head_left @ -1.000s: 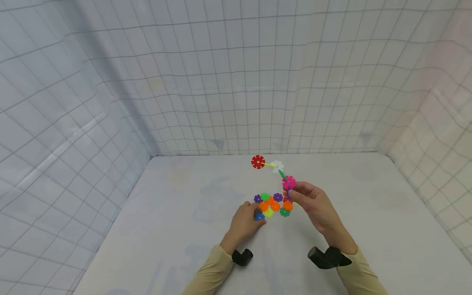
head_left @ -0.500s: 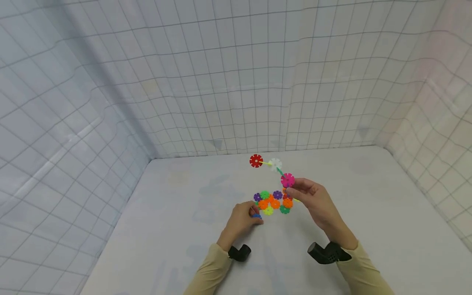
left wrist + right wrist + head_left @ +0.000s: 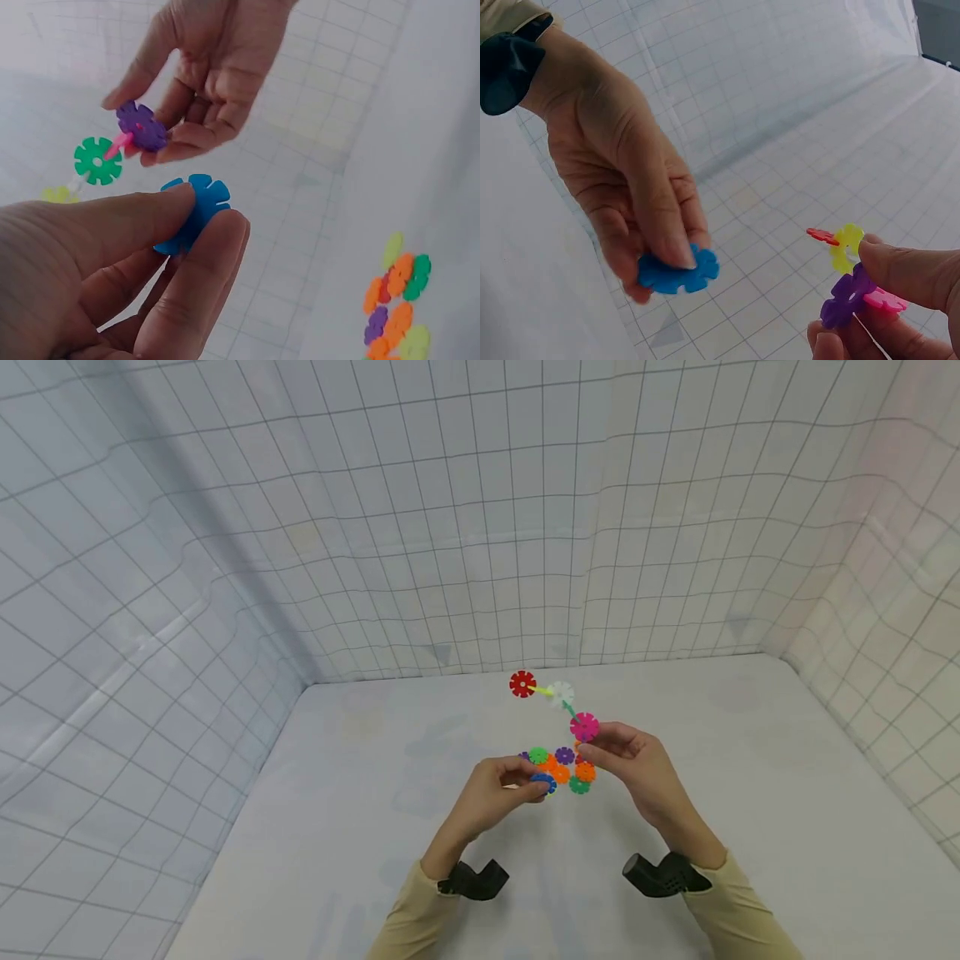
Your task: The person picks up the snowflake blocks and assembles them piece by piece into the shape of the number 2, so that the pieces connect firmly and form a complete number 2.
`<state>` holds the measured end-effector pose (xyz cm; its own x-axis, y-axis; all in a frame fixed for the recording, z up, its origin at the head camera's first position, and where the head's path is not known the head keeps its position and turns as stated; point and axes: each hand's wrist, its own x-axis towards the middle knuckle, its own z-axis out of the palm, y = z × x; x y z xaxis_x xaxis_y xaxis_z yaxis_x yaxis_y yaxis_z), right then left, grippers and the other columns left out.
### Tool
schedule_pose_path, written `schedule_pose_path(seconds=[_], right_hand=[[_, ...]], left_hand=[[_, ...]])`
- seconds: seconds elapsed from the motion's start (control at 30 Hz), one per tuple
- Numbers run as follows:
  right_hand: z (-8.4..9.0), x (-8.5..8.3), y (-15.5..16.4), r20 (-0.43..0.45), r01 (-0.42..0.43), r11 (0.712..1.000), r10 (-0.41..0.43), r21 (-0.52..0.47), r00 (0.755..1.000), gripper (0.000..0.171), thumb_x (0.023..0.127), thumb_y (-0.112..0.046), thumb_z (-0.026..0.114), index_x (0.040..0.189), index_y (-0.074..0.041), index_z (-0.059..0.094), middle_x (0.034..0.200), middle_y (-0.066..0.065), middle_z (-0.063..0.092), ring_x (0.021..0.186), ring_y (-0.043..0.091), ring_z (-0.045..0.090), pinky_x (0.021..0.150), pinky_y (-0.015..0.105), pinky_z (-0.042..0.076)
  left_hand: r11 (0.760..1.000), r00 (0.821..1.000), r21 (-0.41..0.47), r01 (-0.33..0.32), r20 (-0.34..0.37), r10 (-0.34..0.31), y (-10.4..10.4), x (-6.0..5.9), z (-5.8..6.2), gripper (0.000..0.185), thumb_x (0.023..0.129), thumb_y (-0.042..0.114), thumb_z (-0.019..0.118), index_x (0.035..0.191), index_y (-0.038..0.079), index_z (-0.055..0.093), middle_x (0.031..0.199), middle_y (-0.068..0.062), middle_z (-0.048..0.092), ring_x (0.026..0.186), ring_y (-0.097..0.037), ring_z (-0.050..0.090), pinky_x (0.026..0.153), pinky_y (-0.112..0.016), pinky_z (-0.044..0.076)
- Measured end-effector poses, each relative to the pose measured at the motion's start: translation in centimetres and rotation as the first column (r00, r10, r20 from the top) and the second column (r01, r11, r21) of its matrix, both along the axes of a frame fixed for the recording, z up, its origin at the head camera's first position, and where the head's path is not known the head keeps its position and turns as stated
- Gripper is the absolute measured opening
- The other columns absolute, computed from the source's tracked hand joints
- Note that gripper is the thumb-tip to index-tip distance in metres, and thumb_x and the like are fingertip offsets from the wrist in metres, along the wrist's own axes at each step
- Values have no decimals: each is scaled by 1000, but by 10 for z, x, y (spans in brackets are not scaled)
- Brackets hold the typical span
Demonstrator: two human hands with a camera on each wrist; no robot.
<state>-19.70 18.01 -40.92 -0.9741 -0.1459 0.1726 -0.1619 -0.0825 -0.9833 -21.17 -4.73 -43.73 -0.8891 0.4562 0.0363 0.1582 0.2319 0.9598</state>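
Left hand: our left hand [image 3: 498, 792] pinched a blue disc [image 3: 193, 213] between thumb and forefinger, lifted off the table [image 3: 360, 827] and just on our side of the loose pile [image 3: 562, 768]; the disc's notched rim stayed clear of the fingers, which we judged left its slots free for joining.
Right hand: our right hand [image 3: 637, 768] gripped the chain [image 3: 562, 703] by its lower end, fingertips closed on a purple disc [image 3: 847, 296], just right of the pile; holding that end left the purple disc's slots turned toward the blue one.
Gap: the two discs were near but apart, with open air between them above the pile.
Pile: orange, green and purple discs lay touching one another on the table, between our hands.
Chain: it rose from our right hand up and away beyond the pile, pink disc [image 3: 584, 726], then white, then red disc [image 3: 522, 683] farthest.
Edges: the gridded walls [image 3: 450, 527] stood well beyond the pile, and bare table spread on both sides.
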Motion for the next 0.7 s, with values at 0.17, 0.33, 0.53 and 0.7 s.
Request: schedule_pose_path(seconds=[0.17,0.33,0.53,0.7], right_hand=[[1,1,-2,-11,4,1000,-4,4,1000,30,87,-10,70,110,8,61,96,8,68,89,24,64,83,31,51],[2,3,-2,4,1,1000,-1,27,1000,32,87,-13,70,110,7,61,98,9,68,93,24,63,86,30,49],[3,6,-3,11,-29,999,29,18,1000,31,89,-13,67,111,7,59,99,10,69,98,33,62,88,30,48],[4,9,-5,2,-54,998,54,-13,999,25,89,-10,67,106,6,59,97,13,67,93,30,63,85,31,49]], left_hand=[[994,999,105,34,17,-36,1,8,11,17,87,15,71,96,2,68,86,-6,70,79,-20,69,78,-32,53],[979,999,204,26,28,-32,5,14,16,19,85,15,72,93,-2,67,83,-10,70,74,-25,69,72,-37,55],[962,997,273,12,72,-33,12,24,23,21,84,13,74,93,-4,67,82,-13,71,76,-37,68,68,-42,55],[959,998,284,-7,62,-11,14,28,26,18,84,11,73,89,-5,66,82,-18,70,71,-28,70,64,-39,55]])
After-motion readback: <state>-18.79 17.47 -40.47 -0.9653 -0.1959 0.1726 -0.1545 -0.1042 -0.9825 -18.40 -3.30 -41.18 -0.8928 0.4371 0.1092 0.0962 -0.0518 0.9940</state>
